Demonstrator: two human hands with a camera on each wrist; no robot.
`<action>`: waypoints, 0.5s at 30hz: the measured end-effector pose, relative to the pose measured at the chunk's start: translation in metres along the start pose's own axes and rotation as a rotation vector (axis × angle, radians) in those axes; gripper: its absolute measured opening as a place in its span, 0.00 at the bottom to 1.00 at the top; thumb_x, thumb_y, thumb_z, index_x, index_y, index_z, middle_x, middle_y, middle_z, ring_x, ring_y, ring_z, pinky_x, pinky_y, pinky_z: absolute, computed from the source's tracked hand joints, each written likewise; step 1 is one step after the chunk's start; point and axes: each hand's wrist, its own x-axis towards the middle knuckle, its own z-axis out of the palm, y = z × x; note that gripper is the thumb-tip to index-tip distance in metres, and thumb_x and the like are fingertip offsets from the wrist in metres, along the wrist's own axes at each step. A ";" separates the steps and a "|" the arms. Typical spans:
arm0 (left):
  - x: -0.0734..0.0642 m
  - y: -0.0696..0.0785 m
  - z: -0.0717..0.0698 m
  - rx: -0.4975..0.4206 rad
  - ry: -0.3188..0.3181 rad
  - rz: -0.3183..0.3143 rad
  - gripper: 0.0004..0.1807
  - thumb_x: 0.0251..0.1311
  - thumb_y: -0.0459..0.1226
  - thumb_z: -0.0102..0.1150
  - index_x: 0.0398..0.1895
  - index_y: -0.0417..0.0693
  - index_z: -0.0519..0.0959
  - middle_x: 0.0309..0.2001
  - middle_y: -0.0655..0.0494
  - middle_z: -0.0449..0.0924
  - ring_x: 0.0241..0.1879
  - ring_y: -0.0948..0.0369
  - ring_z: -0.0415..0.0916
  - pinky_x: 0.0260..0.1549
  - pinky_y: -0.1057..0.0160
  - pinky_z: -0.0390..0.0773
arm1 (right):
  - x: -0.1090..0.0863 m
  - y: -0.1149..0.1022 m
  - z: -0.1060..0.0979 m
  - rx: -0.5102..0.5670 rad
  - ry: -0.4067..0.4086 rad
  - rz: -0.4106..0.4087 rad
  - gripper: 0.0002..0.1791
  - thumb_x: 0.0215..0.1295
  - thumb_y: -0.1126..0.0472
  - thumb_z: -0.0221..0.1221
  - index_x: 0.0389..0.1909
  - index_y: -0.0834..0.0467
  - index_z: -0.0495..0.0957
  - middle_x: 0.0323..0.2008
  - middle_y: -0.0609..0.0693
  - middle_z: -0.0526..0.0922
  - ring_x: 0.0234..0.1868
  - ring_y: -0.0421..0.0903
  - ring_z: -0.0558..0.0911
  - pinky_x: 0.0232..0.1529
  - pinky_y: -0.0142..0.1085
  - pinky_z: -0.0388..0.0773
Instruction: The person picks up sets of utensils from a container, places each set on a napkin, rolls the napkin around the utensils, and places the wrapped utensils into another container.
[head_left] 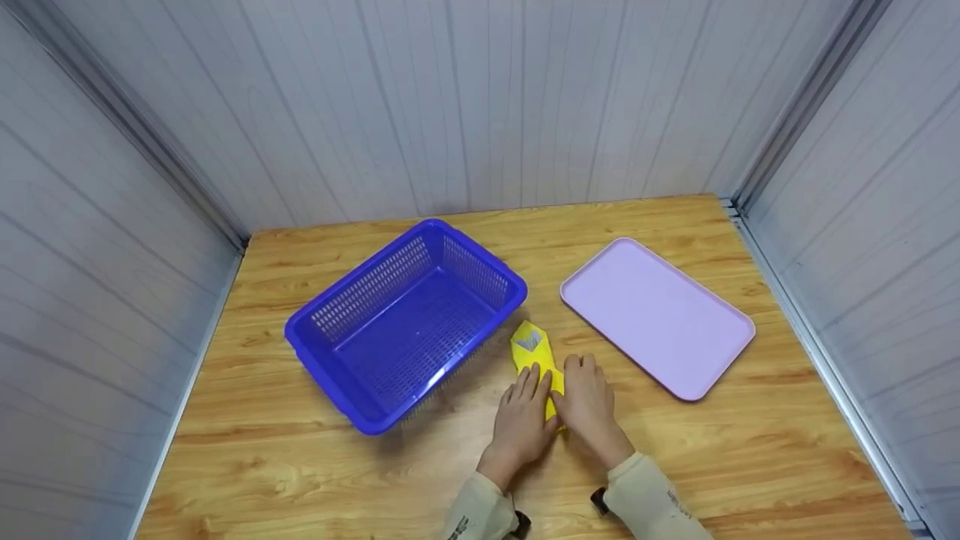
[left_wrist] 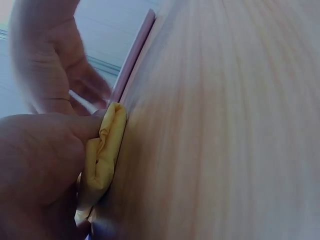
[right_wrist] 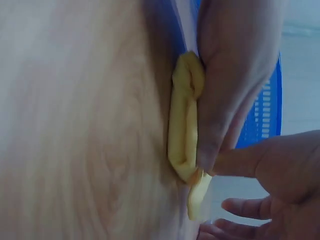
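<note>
A yellow folded bag (head_left: 530,337) of thin, soft-looking material, with a silver-grey patch at its far end, lies on the table. My left hand (head_left: 523,421) rests on its near part with the fingers extended forward. In the left wrist view, the thumb (left_wrist: 90,126) lies along the rolled, layered edge of the bag (left_wrist: 103,160). On the bag's right side is my right hand (head_left: 589,397), thumb at its edge and fingers loosely bent. The right wrist view shows this thumb (right_wrist: 235,162) apart from the fingers (right_wrist: 245,207), beside a small yellow flap (right_wrist: 199,197).
Left of the bag stands a blue plastic basket (head_left: 480,259) with slotted walls, one corner close to the bag. A pink-lilac tray (head_left: 660,319) lies to the right on the wooden table (head_left: 247,465). Pale panel walls (head_left: 480,105) enclose the back and sides.
</note>
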 end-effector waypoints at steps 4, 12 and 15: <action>0.000 0.001 0.000 0.014 0.055 0.020 0.31 0.67 0.44 0.52 0.72 0.43 0.62 0.72 0.49 0.58 0.72 0.52 0.52 0.64 0.51 0.61 | -0.008 -0.007 0.005 -0.049 0.018 -0.051 0.16 0.54 0.61 0.70 0.40 0.66 0.80 0.34 0.58 0.76 0.36 0.57 0.78 0.30 0.49 0.79; 0.003 -0.002 -0.002 -0.411 0.224 -0.050 0.21 0.58 0.27 0.55 0.57 0.37 0.77 0.60 0.42 0.71 0.64 0.47 0.64 0.62 0.51 0.65 | -0.013 -0.005 0.014 -0.027 0.049 -0.105 0.07 0.56 0.65 0.67 0.32 0.65 0.84 0.26 0.55 0.77 0.28 0.56 0.80 0.28 0.49 0.79; 0.004 0.000 -0.005 -0.628 0.352 -0.253 0.20 0.52 0.23 0.57 0.51 0.34 0.78 0.52 0.43 0.74 0.55 0.49 0.72 0.55 0.54 0.72 | -0.014 -0.005 0.017 0.012 0.065 -0.104 0.08 0.55 0.65 0.68 0.32 0.66 0.83 0.26 0.56 0.77 0.27 0.56 0.80 0.28 0.48 0.78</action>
